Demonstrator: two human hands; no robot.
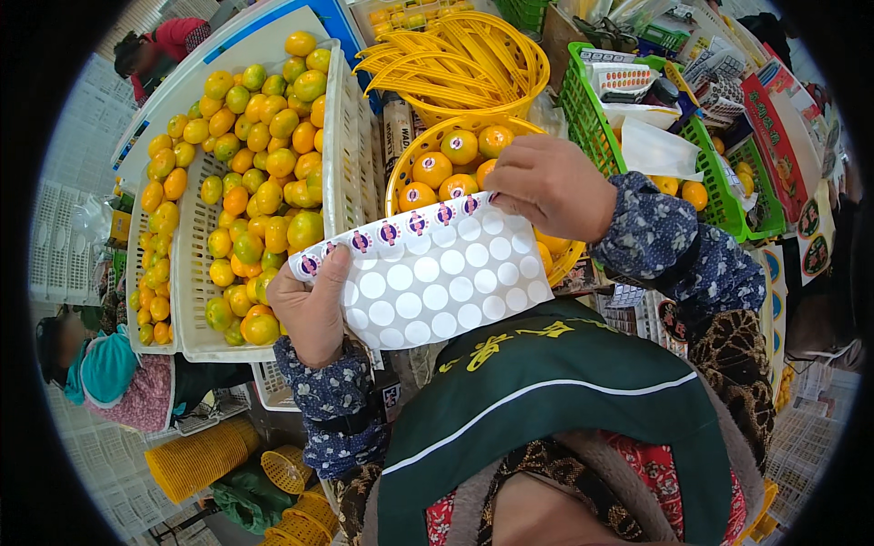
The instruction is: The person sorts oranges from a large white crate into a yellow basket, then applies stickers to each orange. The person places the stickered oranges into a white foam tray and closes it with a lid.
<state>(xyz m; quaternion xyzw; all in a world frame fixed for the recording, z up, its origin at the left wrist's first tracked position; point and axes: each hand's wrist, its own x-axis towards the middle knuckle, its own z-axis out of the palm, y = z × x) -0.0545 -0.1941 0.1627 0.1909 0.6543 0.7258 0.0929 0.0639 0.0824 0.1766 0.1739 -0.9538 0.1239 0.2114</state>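
My left hand [315,307] grips the left end of a sheet of round stickers [437,280], its thumb on top. One row of printed purple-and-red stickers runs along the folded upper edge; below it are rows of blank white circles. My right hand [546,181] is at the sheet's upper right corner, thumb and fingers pinched together there; whether a loose sticker is between them is hidden. Behind the sheet stands a round yellow plastic basket [398,160] of oranges, several bearing round stickers, such as one orange [431,169] at the left.
White plastic crates [334,136] of green-orange citrus stand at the left. A yellow basket [437,112] of yellow plastic handles is at the top. Green crates [594,116] with sticker sheets and oranges stand right. Stacked yellow baskets [201,457] are lower left. A person [123,382] is at the left.
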